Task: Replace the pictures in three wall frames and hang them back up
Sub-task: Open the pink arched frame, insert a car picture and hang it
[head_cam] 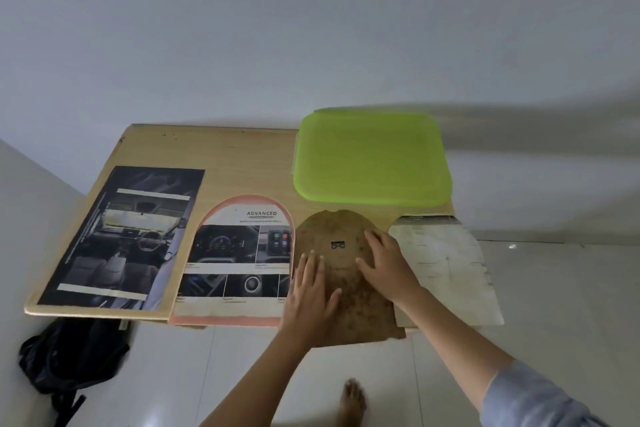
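On the near edge of the table (214,156) a brown, arch-shaped backing board (360,308) lies flat with its small metal hanger (338,245) facing up; its lower end juts a little past the table edge. Both hands lie on top of it. The left hand (311,291) rests on the board's left half, fingers straight and slightly spread, pointing away from the person. The right hand (384,260) rests on the right half, fingers just as straight. Neither hand curls round anything, so the board is pressed rather than gripped. The hanger sits bare between the hands, just beyond the left fingertips and just left of the right ones, touched by neither.

Flat palms on both halves probably serve to seat the board evenly or to steady its overhanging end; whether a frame lies under it cannot be told.

Just beside the board on the left, an arched frame (242,199) with an orange rim lies face up, showing a car-dashboard picture; further left lies a dark print (121,236). On the right is a pale sheet (446,267); behind is a green lid (372,156). This row likely keeps the pieces apart yet within reach.
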Motion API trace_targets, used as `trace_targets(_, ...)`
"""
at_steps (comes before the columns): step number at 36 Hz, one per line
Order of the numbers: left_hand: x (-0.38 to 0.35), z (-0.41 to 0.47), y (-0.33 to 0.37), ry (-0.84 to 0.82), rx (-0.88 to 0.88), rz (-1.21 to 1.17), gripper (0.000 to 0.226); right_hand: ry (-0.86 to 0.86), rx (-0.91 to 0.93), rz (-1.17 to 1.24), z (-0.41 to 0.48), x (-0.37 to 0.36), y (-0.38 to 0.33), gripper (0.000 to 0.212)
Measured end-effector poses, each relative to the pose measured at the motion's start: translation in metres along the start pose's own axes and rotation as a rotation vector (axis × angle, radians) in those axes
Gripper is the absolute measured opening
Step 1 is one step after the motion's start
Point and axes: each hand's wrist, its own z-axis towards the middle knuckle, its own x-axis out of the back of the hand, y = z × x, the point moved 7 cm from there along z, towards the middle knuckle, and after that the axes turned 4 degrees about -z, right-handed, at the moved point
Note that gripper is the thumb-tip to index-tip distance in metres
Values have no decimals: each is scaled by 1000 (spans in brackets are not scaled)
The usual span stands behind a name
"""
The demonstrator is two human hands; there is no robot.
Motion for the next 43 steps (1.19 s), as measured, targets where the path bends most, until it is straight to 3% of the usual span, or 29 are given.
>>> trace_targets(10, 4, -1, -22, 28, 242, 10, 79, 8, 21, -100, 3, -1, 19, 72)
trace_targets(17, -3, 0, -18, 41, 320, -36, 88, 32, 23, -73, 5, 0, 16, 73)
trace_targets(25, -8, 2, -21, 39, 335, -50, 95, 95, -67, 122, 13, 7, 18, 66)
trace_targets(30, -13, 1, -23, 43, 300, -12, 114, 87, -160, 219, 21, 9, 22, 64)
trace_targets(43, -15, 0, -23, 97, 303, -55, 104, 53, -254, 558, 28, 10, 28, 49)
